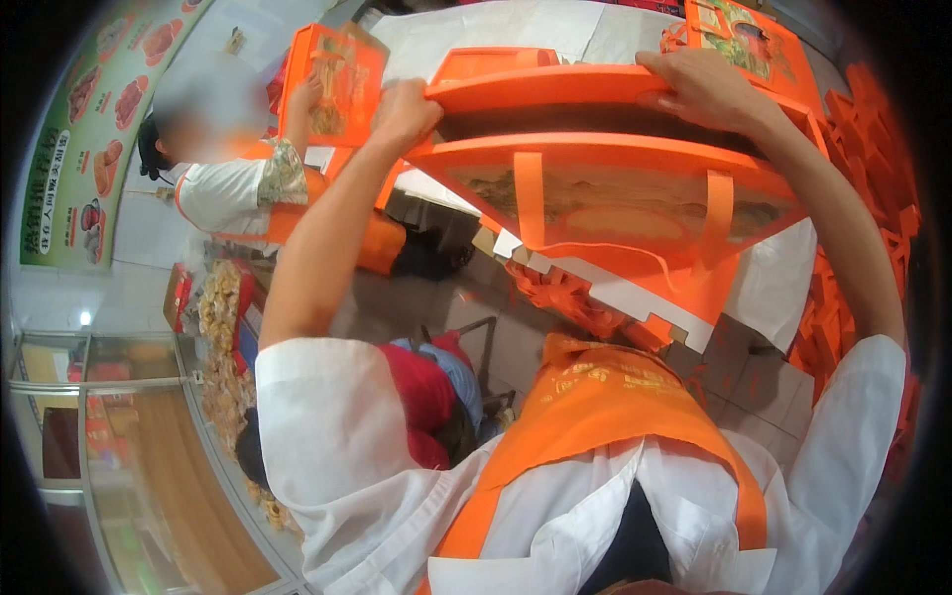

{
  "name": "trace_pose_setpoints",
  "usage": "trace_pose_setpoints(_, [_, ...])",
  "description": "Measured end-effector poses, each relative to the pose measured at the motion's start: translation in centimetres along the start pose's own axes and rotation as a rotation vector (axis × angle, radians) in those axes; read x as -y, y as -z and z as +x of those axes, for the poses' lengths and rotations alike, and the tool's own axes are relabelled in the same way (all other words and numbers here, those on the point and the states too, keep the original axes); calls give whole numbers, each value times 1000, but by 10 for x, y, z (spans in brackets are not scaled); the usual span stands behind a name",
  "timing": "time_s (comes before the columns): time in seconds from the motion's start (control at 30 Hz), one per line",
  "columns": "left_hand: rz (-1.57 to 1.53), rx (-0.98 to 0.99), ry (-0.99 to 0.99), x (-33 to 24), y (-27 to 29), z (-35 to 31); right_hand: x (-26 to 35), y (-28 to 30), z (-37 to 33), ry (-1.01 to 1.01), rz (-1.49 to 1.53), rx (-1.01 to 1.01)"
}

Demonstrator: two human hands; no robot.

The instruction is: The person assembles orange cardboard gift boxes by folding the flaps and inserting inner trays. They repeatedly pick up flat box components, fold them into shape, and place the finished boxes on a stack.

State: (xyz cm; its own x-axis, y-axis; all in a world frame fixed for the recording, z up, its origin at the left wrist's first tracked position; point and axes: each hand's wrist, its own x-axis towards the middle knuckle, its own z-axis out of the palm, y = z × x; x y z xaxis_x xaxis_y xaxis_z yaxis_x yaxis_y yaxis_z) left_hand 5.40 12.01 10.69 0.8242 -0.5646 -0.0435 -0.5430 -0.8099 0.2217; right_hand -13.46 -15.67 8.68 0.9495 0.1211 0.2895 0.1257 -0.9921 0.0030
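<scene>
Orange bag (pixel 605 198) lies long axis L–R, handles toward wearer; left hand (pixel 402 109) & right hand (pixel 704 89) grip its top rim.

Orange gift packaging and one green wall sign surround you.

Your left hand (pixel 402 107) and right hand (pixel 706 87) grip the rim of the open orange gift bag with a picture panel and ribbon handles (pixel 595 198). A matching flat orange carton (pixel 332 79) is held by the co-worker at upper left, another orange printed box (pixel 749 45) lies at upper right, and a tall green poster with food pictures (pixel 99 119) hangs at far left.
</scene>
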Motion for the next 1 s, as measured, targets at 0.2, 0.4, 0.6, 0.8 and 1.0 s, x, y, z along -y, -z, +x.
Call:
trace_pose_setpoints(0.2, [190, -64, 33, 14, -11, 14, 1, 6, 1, -33, -1, 59])
trace_pose_setpoints(0.4, [214, -4, 31, 18, -8, 26, -2, 5, -3, -30, 18, 32])
trace_pose_setpoints(0.6, [35, 83, 188, 19, -8, 16, 1, -2, 1, -20, 2, -7])
trace_pose_setpoints(0.8, [-253, 384, 337, -23, 31, -47, -9, -3, -6, 12, 23, -53])
trace_pose_setpoints(1.0, [-387, 678, 496, 31, 21, -25, 7, 9, -2, -17, 23, 30])
